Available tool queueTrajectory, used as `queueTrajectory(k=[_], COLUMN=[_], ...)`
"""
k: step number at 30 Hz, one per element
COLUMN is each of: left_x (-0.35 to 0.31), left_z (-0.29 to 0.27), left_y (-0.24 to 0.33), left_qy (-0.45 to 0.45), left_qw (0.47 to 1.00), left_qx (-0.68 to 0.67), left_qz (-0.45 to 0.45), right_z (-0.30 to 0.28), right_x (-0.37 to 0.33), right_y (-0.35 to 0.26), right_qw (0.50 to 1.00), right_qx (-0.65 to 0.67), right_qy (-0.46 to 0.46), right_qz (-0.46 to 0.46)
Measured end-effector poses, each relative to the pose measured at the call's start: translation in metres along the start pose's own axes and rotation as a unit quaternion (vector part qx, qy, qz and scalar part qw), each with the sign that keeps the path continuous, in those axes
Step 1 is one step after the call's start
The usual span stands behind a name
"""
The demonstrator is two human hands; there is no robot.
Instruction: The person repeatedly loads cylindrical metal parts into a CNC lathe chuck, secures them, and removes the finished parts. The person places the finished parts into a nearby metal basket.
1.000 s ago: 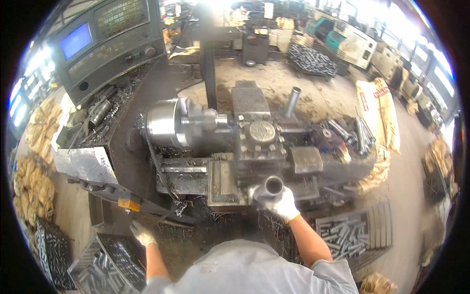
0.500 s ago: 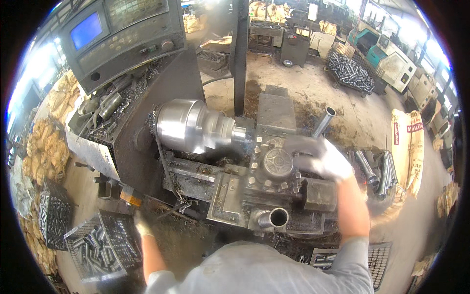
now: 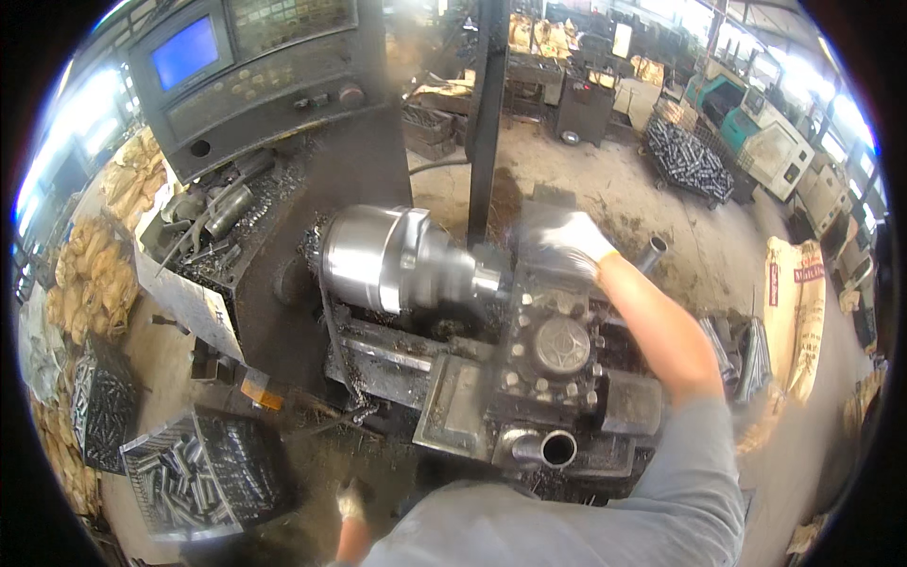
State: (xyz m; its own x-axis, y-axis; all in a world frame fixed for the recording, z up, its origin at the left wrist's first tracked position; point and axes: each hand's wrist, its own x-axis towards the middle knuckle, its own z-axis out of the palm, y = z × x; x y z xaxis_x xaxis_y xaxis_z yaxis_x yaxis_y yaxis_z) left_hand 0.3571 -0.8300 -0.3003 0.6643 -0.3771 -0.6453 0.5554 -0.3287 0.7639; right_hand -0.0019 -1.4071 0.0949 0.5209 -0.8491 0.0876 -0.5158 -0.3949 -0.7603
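My right hand (image 3: 572,238), in a pale glove with dark fingers, reaches across the lathe to the dark block behind its tool turret (image 3: 561,345). Motion smears its fingers, so their grip does not show. My left hand (image 3: 351,501), also gloved, hangs low in front of the machine, and its fingers are too dark and small to read. The shiny chuck (image 3: 364,255) sits left of the turret, its stepped front blurred, with a short bright workpiece end (image 3: 487,281) pointing at the turret. One metal tube (image 3: 557,448) projects at the turret's near side, another (image 3: 652,253) beyond my right forearm.
A control panel (image 3: 246,80) with a blue screen stands at upper left, above a chip-covered tray with tools. A crate of short metal tubes (image 3: 184,487) lies at lower left. A wire cart (image 3: 694,161) full of parts stands far right, a paper sack (image 3: 792,312) nearer.
My right hand has moved from the right of the turret to the far block. My left hand has dropped nearer my body, away from the crate. The whole view has shifted slightly.
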Motion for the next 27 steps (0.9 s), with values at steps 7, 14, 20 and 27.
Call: queueTrajectory(k=[7,14,20,27], left_x=[0.035,0.030,-0.076,-0.114], left_z=[-0.023,0.023,0.089,0.246], left_y=[-0.020,-0.003,0.136,0.377], left_qy=[-0.037,-0.070,-0.048,-0.105], left_qw=[0.998,0.963,0.897,0.679], left_qx=[0.039,0.239,0.331,0.304], left_qz=[0.028,0.107,0.288,0.660], right_z=[-0.021,0.092,0.083,0.074], right_x=[0.043,0.028,0.029,0.046], right_y=[-0.012,-0.031,-0.007,0.006], right_qw=[0.876,0.887,0.903,0.862], right_qx=[-0.463,-0.353,-0.312,-0.068], right_qy=[-0.026,-0.297,-0.292,-0.470], right_qz=[0.130,0.000,-0.041,0.177])
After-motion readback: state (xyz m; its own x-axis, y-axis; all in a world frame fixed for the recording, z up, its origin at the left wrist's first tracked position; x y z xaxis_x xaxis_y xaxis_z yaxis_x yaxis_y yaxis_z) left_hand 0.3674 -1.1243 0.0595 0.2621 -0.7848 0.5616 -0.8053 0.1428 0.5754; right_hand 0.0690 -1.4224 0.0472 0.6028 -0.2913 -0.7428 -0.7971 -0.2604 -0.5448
